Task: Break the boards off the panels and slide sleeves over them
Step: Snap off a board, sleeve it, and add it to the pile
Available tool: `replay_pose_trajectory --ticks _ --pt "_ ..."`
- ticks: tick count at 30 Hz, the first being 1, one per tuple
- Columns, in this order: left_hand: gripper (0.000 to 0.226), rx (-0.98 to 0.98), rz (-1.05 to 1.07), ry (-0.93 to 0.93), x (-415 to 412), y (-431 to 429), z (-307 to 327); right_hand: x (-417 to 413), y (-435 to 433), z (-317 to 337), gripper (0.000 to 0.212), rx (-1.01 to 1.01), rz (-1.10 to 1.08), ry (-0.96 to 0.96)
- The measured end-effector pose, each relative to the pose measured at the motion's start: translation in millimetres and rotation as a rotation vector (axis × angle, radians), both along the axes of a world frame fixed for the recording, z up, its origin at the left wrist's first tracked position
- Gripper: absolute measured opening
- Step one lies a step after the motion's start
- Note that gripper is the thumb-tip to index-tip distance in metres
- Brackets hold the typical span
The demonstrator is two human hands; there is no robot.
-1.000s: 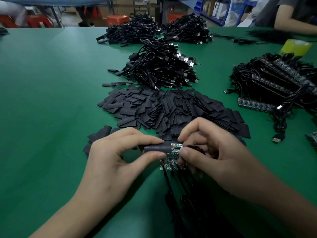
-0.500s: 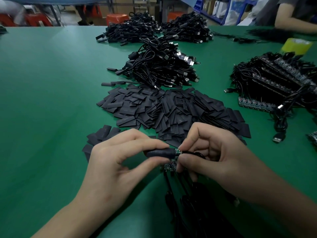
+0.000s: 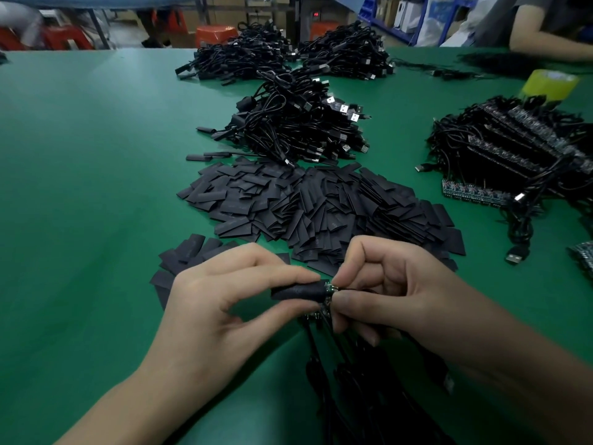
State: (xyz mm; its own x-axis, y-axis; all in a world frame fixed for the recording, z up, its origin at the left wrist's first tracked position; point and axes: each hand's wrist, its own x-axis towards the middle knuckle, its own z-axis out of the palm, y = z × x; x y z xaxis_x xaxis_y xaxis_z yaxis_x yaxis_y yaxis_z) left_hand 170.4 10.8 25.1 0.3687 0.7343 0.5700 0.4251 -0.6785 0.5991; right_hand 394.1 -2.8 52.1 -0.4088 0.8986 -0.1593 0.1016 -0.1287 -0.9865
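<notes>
My left hand (image 3: 221,300) pinches a black sleeve (image 3: 296,292) between thumb and forefinger. The sleeve covers most of a small circuit board (image 3: 328,289), whose right end still shows. My right hand (image 3: 398,290) pinches that exposed end, where the black cable leaves the board. Below the sleeve a panel of boards (image 3: 319,313) peeks out under my fingers, with black cables (image 3: 353,380) trailing toward me. A heap of loose flat black sleeves (image 3: 308,207) lies on the green table just beyond my hands.
Piles of black USB cables (image 3: 298,130) lie further back in the middle, with more cable piles (image 3: 288,56) behind. Panels with cables (image 3: 513,155) are stacked at the right beside a yellow-green tape roll (image 3: 548,85). Another person's arm (image 3: 552,43) rests at far right.
The sleeve has slid further to the right over the board, so less of the board shows. Both hands stayed in about the same place.
</notes>
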Motion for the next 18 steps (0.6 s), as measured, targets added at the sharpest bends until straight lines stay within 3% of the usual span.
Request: replay_pose_trajectory --ticks 18 --pt "0.019 0.029 -0.033 0.000 3.5 -2.8 0.5 -4.2 -1.6 -2.3 0.013 -0.015 0.026 0.004"
